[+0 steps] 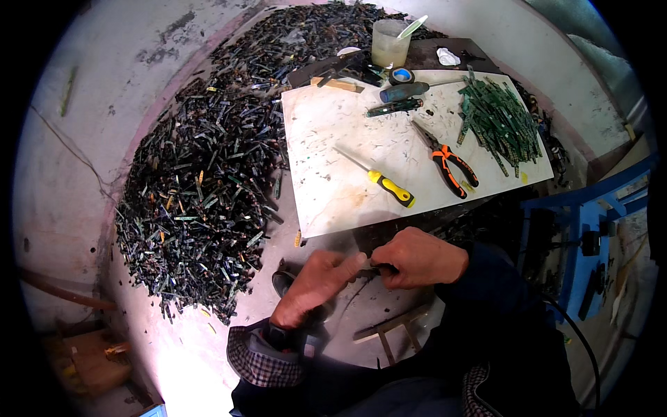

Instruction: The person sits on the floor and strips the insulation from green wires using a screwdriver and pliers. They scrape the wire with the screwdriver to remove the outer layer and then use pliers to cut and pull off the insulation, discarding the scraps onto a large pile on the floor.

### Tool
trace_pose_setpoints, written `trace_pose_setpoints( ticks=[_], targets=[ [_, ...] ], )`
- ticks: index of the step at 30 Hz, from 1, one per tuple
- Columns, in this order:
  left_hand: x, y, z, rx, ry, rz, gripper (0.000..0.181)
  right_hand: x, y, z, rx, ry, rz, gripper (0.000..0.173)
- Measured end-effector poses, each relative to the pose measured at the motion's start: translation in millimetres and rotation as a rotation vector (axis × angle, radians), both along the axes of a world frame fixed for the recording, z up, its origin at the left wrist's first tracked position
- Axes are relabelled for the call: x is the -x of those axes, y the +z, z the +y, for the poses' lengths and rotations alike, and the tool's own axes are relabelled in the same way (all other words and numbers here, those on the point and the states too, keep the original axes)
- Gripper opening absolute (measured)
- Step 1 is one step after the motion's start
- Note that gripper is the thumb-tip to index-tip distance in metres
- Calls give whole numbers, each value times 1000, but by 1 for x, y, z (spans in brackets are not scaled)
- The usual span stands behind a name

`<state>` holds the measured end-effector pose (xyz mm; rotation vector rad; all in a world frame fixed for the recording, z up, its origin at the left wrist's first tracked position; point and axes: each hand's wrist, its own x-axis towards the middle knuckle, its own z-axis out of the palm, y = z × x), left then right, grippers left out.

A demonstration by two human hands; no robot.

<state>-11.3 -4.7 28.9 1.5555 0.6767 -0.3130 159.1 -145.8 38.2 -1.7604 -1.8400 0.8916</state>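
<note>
My left hand and my right hand meet just below the near edge of a white board. Both hold a small dark piece between them, mostly hidden by the fingers. On the board lie a yellow and black screwdriver, long-nose pliers with orange and black handles, and a dark-handled screwdriver. Beside that handle are a few dark strips and a roll of tape. A pile of green circuit-board strips rests at the board's right.
A large heap of dark strips covers the floor at left and behind. A cloudy plastic cup with a white-handled tool stands behind the board. A blue frame is at right; a wooden frame lies below my hands.
</note>
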Motion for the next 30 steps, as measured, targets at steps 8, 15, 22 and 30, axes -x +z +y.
trace_pose_setpoints(
  ticks=[8,15,22,30],
  targets=[
    [1,6,3,168,195,-77,64,4,-2,-1,-140,-182,-10,13],
    [3,2,7,117,287,-120,62,14,-9,1,-218,-225,-48,13],
    [-4,-6,2,163,454,-247,60,29,-15,7,-328,-508,-136,12],
    [-10,-1,-14,30,355,-344,37,56,-12,13,-191,-564,-30,21]
  ],
)
